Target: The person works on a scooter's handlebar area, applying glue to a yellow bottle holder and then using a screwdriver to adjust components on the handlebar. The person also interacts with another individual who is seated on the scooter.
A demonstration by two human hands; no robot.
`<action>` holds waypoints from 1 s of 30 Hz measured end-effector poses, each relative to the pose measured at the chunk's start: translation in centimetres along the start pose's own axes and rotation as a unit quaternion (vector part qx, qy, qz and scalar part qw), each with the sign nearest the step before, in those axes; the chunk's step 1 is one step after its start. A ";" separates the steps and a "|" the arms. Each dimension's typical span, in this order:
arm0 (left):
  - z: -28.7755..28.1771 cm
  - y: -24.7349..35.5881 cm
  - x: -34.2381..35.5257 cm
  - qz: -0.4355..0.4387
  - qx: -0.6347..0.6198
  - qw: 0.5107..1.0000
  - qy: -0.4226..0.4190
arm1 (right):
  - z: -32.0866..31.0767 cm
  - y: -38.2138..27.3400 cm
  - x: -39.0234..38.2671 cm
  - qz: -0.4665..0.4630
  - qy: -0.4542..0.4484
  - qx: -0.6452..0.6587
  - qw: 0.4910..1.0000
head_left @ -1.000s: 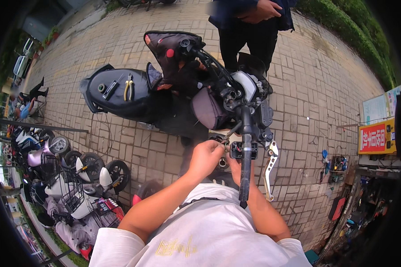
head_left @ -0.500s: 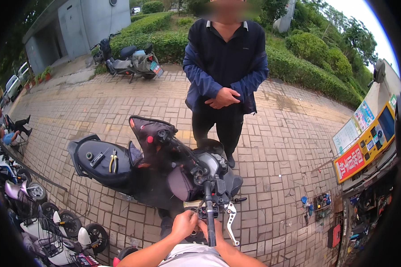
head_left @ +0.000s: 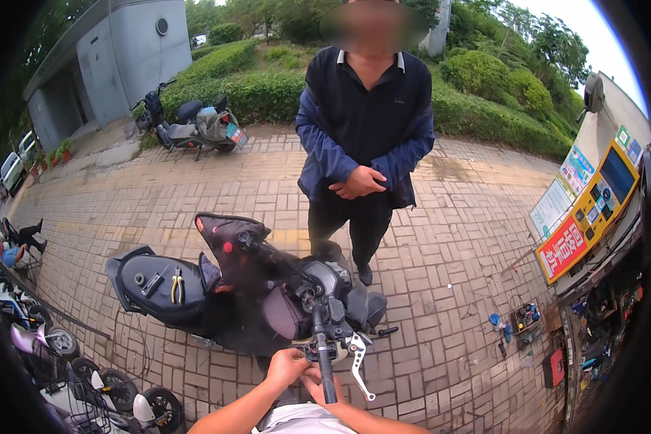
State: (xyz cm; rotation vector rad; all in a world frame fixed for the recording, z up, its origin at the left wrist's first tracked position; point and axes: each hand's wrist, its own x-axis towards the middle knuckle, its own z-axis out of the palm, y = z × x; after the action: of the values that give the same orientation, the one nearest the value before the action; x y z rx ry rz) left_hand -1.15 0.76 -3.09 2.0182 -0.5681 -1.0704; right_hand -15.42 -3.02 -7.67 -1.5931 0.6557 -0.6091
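Note:
Just left of the scooter's bare black handlebar end (head_left: 325,369), my two hands meet low in front of me. My left hand (head_left: 287,367) is closed, its fingertips pinched by a small dark switch housing (head_left: 312,352) under the bar. My right hand (head_left: 315,385) comes in beneath the bar with its fingers bent toward the left fingertips. Whatever lies between the fingers is too small to make out. A silver brake lever (head_left: 358,369) sticks out to the right of the bar. On the scooter's black seat (head_left: 141,275) lie yellow-handled pliers (head_left: 176,286) and a screwdriver (head_left: 158,281).
A person in a dark jacket (head_left: 365,123) stands beyond the scooter, hands folded. Parked scooters (head_left: 87,394) crowd the lower left. At right are a yellow machine (head_left: 593,206), a tool tray (head_left: 526,318) and a red box (head_left: 554,369). Another scooter (head_left: 195,123) stands by the hedge.
The view has tilted, so the scooter and bar appear farther left. My hands stay together beside the bar, the right one now showing more clearly to its left.

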 end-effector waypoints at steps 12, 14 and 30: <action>-0.4 1.9 -0.9 -0.022 -0.012 1.000 0.005 | 2.0 4.7 0.8 0.102 0.053 0.109 0.987; -1.1 1.0 -0.7 -0.003 -0.105 0.994 0.027 | 2.4 5.8 1.7 0.106 0.050 0.134 0.984; -34.0 -8.9 7.9 0.121 -0.028 0.965 0.231 | 9.5 -2.7 1.2 0.229 0.269 0.121 0.928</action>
State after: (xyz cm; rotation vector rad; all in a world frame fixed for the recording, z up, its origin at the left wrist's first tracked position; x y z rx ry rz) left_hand 31.83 15.07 -2.05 1.9947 -0.5115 -0.4420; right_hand -7.66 2.98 -6.03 -0.9839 1.2673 -0.7434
